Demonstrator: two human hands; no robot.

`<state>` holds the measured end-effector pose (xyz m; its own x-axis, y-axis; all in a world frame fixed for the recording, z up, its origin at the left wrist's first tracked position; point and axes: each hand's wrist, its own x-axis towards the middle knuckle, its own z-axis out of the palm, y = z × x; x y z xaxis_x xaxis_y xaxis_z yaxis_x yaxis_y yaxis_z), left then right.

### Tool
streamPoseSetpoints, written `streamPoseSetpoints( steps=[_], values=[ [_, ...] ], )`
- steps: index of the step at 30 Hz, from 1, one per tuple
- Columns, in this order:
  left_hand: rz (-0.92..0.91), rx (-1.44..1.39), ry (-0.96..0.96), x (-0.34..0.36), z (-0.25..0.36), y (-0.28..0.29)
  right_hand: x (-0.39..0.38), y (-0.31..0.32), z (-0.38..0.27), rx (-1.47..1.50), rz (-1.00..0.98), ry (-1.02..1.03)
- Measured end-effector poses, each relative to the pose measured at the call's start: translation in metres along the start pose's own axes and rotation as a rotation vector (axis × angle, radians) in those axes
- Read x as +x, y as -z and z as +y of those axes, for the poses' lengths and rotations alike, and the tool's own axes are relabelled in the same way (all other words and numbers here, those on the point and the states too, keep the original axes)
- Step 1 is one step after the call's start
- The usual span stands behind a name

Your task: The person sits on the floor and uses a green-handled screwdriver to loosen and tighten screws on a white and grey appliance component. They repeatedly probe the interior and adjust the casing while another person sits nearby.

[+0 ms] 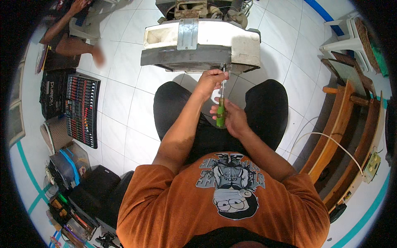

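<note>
A screwdriver point(221, 114) with a green, see-through handle and a long metal shaft points away from me. My left hand point(209, 84) pinches its shaft close to the tip. Fingers of my right hand point(235, 119) curl behind the handle, with the palm to its right. The tip meets the near lower edge of an appliance point(244, 48) with a worn white and dark grey casing; the exact contact point is too small to make out. A metal bracket point(188, 34) runs over the casing's top, and exposed machinery point(202, 9) shows behind it.
An audio mixer point(82, 109) stands on the left beside a black case point(53, 95). Another person's bare foot point(98, 56) rests at upper left. Along the right are a wooden bench point(331, 136), a pale cable point(331, 138) and a white plastic chair point(351, 45). Tools lie at lower left.
</note>
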<state>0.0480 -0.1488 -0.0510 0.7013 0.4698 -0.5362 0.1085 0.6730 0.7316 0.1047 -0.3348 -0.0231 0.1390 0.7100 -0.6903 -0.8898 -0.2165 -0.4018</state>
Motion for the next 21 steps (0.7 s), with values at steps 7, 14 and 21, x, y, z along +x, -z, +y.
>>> streamPoseSetpoints(
  steps=[7,14,21],
  values=[
    [-0.018,-0.02,0.023,0.004,-0.006,0.002,-0.002,-0.005,0.002,-0.241,0.184,0.087],
    [0.33,-0.697,0.036,-0.012,0.002,0.031,-0.006,-0.006,0.002,-0.102,0.009,-0.022],
    [0.378,-0.617,-0.319,-0.06,0.031,0.047,-0.031,-0.044,0.004,-0.465,-0.179,-0.032]
  ],
)
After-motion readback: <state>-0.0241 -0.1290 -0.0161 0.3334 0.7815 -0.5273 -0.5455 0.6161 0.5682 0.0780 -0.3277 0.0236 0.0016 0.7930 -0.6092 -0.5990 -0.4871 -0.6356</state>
